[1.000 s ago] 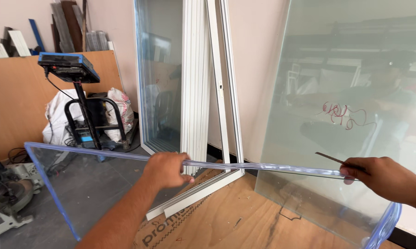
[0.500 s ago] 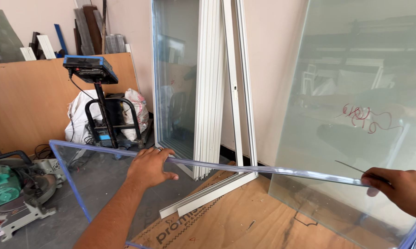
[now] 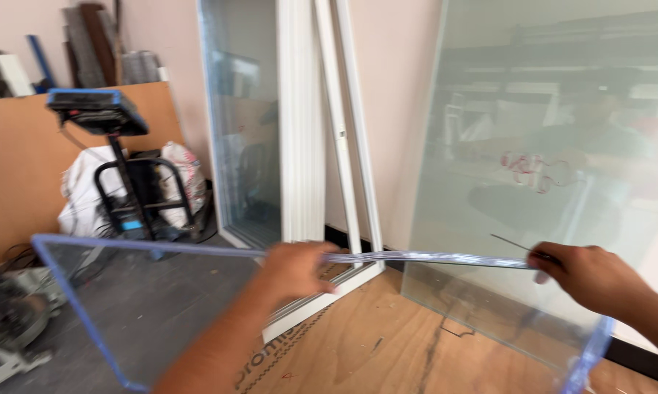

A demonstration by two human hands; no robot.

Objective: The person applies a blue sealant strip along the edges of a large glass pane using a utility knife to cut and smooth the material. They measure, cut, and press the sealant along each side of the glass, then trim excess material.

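Pane: clear rectangular glass sheet with blue-tinted edges [image 3: 161, 306], held level before us above the plywood floor [image 3: 409, 357].
Left hand [image 3: 296, 268]: our grip is closed over its far edge.
Right hand [image 3: 588, 276]: our grip pinches that edge, with a thin dark rod [image 3: 510, 243].
Behind: white window frames [image 3: 299, 124], large frosted glass panel [image 3: 555, 160] leaning against the wall.

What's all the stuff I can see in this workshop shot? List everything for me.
glass pane with blue edge film: one, clear, held flat across the foreground
thin rod: one, dark, at the right fingers
frosted glass sheet: one, pale green, leaning on the wall, right
window frames: several, white, leaning at centre
stand with blue-edged top: one, black, left
sacks: two, white, behind the stand
board: one, brown, far left
left hand: on the pane's far edge
right hand: gripping the pane's right end
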